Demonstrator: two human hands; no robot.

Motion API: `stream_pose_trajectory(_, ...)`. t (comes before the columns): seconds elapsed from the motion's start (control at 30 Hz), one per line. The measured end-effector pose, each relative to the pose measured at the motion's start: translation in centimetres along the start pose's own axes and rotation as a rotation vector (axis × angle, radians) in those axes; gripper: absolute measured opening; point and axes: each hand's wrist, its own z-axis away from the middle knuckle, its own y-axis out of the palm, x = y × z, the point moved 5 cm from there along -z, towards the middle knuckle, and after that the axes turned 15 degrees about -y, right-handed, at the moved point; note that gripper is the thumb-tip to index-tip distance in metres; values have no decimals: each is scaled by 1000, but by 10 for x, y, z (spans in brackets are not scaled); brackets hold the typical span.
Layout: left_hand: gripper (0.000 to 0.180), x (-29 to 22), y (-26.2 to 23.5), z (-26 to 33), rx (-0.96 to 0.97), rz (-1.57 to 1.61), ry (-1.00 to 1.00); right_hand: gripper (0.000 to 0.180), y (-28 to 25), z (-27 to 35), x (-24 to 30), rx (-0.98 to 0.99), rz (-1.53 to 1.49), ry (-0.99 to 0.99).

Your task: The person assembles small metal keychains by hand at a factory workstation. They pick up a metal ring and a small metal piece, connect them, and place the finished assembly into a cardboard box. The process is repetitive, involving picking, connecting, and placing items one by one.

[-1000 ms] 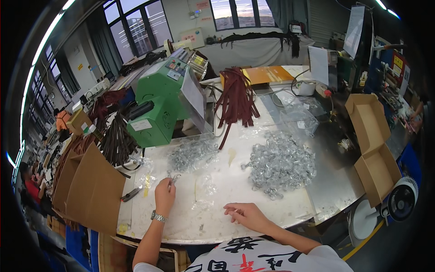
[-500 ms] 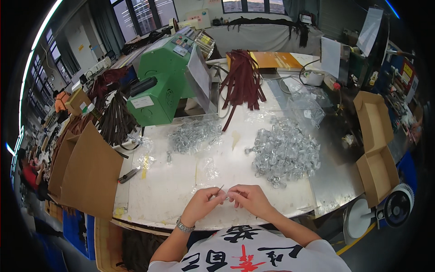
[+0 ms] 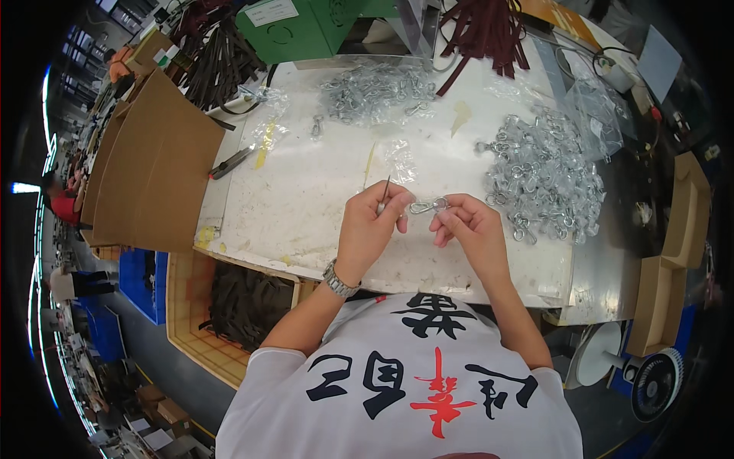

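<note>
A silver snap hook (image 3: 430,205) spans the gap between my hands above the near part of the white table. My right hand (image 3: 472,228) pinches its ring end between thumb and fingers. My left hand (image 3: 372,226) is closed around a thin pointed metal tool (image 3: 385,191) that sticks up past the fingers; its exact kind is hard to make out. The left fingertips lie close to the hook's other end, and whether they touch it I cannot tell. To the right is a large heap of similar hooks in clear plastic wrap (image 3: 539,180).
Another pile of wrapped hooks (image 3: 375,92) sits farther back, beneath a green machine (image 3: 298,30). A utility knife (image 3: 231,163) lies at left beside a cardboard box (image 3: 157,164). Dark red straps (image 3: 483,34) hang at the back. Crumpled clear film (image 3: 401,159) lies ahead of my hands.
My view has tipped down, so the table sits higher in the picture. My hands have moved apart, and the snap hook now shows between them. The left hand still holds the thin tool.
</note>
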Motion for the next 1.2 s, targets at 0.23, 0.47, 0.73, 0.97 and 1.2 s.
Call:
stream_pose_trajectory(0.23, 22, 7, 2, -6, 76, 35, -35, 18, 2, -5, -7, 23, -124, 70)
stream_pose_trajectory(0.47, 22, 12, -4, -5, 21, 333, -76, 22, -3, -6, 15, -41, 177, -50)
stream_pose_trajectory(0.73, 23, 9, 12, 3, 371, 126, -197, 18, -4, -11, 26, 45, 435, -272)
stream_pose_trajectory(0.97, 23, 18, 22, 7, 451, 242, -245, 18, -16, -16, 26, 14, 318, -166)
stream_pose_trajectory(1.2, 23, 14, 19, 8, 349, 292, -181, 28, -2, -11, 14, -70, -28, -23)
